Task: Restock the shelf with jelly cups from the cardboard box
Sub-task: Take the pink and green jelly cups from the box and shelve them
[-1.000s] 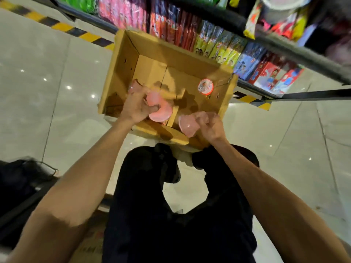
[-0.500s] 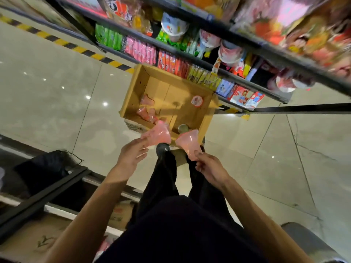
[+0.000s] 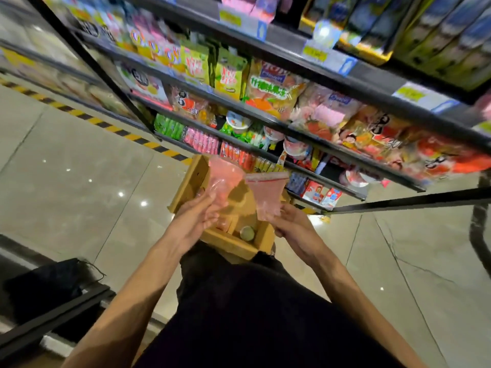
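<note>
My left hand holds a pink jelly cup by its lower end, above the open cardboard box on the floor. My right hand pinches a second pink jelly cup, its red-edged rim turned up. Both cups are raised in front of the shelf, level with its lower tiers. More pink cups and a round pale lid lie at the box's near end. White-lidded cups stand on a lower shelf tier.
The shelf holds rows of snack bags and packets on several tiers. A black-and-yellow striped line runs along the glossy tiled floor at its base. A black metal frame and a dark bag lie at my left. My dark-trousered legs fill the bottom centre.
Both hands have lifted a jelly cup each out of the box and raised them toward the shelf. My view has tilted upward, so more shelf tiers show.
</note>
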